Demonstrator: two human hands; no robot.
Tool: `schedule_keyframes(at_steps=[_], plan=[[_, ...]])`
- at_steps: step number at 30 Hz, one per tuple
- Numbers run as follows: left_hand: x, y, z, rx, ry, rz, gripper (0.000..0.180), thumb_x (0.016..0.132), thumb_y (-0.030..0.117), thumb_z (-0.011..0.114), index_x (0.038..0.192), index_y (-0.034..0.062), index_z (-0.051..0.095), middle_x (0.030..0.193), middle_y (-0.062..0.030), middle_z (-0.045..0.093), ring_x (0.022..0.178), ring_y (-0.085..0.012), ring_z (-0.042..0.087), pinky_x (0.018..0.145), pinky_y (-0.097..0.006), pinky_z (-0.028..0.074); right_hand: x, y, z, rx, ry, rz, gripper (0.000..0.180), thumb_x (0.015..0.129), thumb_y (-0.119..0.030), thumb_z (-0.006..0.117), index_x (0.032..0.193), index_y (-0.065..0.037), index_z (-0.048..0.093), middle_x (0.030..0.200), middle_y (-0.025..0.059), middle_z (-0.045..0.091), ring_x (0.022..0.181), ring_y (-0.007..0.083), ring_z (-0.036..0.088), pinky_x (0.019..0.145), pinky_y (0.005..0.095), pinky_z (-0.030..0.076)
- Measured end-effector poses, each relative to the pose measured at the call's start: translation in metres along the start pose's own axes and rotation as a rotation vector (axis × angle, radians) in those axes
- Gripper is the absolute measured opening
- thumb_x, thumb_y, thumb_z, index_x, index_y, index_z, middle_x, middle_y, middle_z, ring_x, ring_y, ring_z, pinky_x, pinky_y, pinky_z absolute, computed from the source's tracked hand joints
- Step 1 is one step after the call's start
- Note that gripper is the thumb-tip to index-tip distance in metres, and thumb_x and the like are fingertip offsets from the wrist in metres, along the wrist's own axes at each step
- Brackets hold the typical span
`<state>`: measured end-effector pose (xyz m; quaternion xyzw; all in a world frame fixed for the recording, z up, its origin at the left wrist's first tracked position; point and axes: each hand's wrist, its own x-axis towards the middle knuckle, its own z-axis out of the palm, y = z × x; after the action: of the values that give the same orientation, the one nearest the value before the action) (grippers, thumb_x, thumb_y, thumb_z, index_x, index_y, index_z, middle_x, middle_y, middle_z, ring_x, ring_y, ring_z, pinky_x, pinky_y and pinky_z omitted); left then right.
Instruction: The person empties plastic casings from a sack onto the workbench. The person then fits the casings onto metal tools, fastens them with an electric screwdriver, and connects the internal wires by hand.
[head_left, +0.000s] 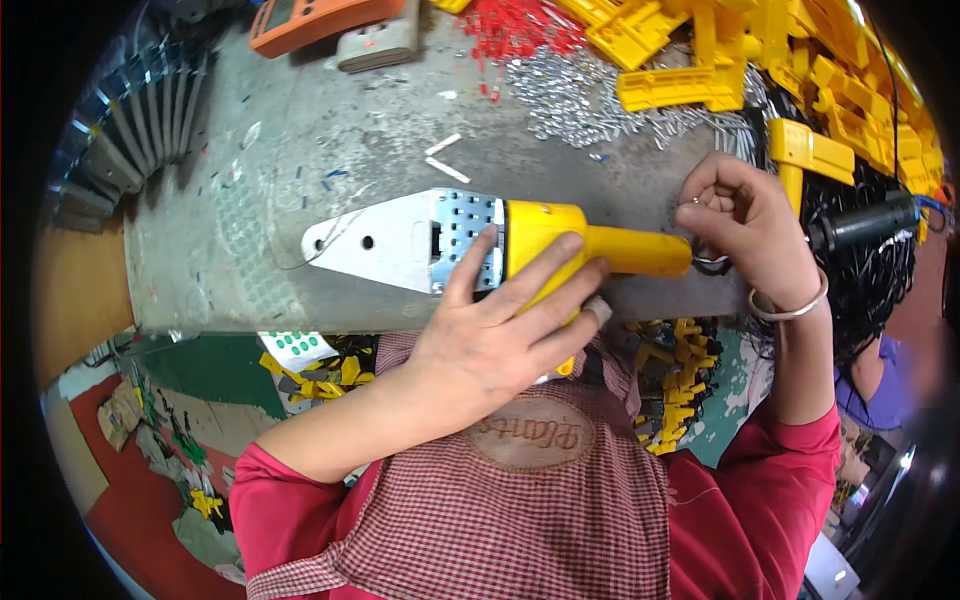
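Note:
A plastic-pipe welding iron (pixel 548 222) lies across the middle of the bench. Its flat grey pointed plate (pixel 385 243) with two round holes points left, a perforated metal guard joins it to the yellow body, and the yellow handle (pixel 640 251) extends right. My left hand (pixel 490 335) is closed over the guard and body from the near side. Just beyond the handle's end, my right hand (pixel 745 215) is raised in a pinch, with a tiny shiny piece like a screw (pixel 696 201) at the fingertips. A black cord (pixel 712 266) shows below that hand.
Loose silver screws (pixel 570 95) and red small parts (pixel 515 25) are heaped at the back. Yellow plastic shells (pixel 690 85) pile up at the back right, above black cables (pixel 870 285) and a dark cylindrical tool (pixel 865 222). Grey plates (pixel 140 120) stand far left; an orange device (pixel 320 22) lies behind.

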<state>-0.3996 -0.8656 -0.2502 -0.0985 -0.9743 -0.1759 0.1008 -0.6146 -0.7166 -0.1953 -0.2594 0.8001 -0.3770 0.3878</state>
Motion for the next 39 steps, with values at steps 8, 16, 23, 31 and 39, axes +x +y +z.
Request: schedule_keyframes(at_steps=[8, 16, 23, 31, 39], plan=[[0.001, 0.001, -0.004, 0.005, -0.045, -0.015, 0.033, 0.078, 0.022, 0.057, 0.110, 0.0192, 0.060, 0.141, -0.0009, 0.045, 0.136, -0.0209, 0.037, 0.103, -0.059, 0.029, -0.010, 0.006, 0.002, -0.415, 0.002, -0.340, 0.014, 0.073, -0.004, 0.069, 0.082, -0.001, 0.058, 0.068, 0.0099, 0.054, 0.058, 0.0203, 0.053, 0.054, 0.0313, 0.043], [0.003, 0.003, -0.005, -0.008, -0.065, -0.014, 0.031, 0.077, 0.021, 0.057, 0.108, 0.0183, 0.061, 0.141, -0.0030, 0.045, 0.135, -0.0231, 0.038, 0.105, -0.058, 0.027, -0.010, 0.007, 0.000, -0.528, -0.065, -0.531, 0.016, 0.070, 0.005, 0.058, 0.085, -0.001, 0.057, 0.078, 0.0151, 0.057, 0.073, 0.0351, 0.058, 0.064, 0.0391, 0.047], [0.002, 0.002, -0.004, -0.009, -0.049, -0.018, 0.030, 0.077, 0.022, 0.058, 0.107, 0.0183, 0.061, 0.141, -0.0026, 0.045, 0.135, -0.0225, 0.038, 0.105, -0.058, 0.027, -0.011, 0.007, 0.008, -0.578, 0.007, -0.621, 0.014, 0.073, 0.006, 0.060, 0.085, -0.001, 0.058, 0.079, 0.0129, 0.058, 0.074, 0.0331, 0.059, 0.065, 0.0378, 0.048], [0.002, 0.002, -0.003, -0.009, -0.036, -0.014, 0.028, 0.077, 0.023, 0.059, 0.104, 0.0178, 0.060, 0.140, -0.0032, 0.046, 0.135, -0.0224, 0.039, 0.105, -0.058, 0.027, -0.018, 0.005, 0.007, -0.675, 0.027, -0.599, 0.014, 0.073, 0.005, 0.064, 0.086, -0.001, 0.062, 0.077, 0.0124, 0.059, 0.074, 0.0325, 0.059, 0.065, 0.0362, 0.048], [0.000, 0.002, -0.005, -0.026, -0.069, -0.037, 0.046, 0.069, 0.019, 0.066, 0.115, 0.0234, 0.062, 0.140, -0.0015, 0.049, 0.134, -0.0249, 0.040, 0.106, -0.056, 0.024, -0.042, 0.000, 0.020, -0.545, 0.063, -0.508, 0.011, 0.077, -0.002, 0.065, 0.085, -0.002, 0.058, 0.078, 0.0137, 0.059, 0.070, 0.0343, 0.060, 0.062, 0.0393, 0.049]])
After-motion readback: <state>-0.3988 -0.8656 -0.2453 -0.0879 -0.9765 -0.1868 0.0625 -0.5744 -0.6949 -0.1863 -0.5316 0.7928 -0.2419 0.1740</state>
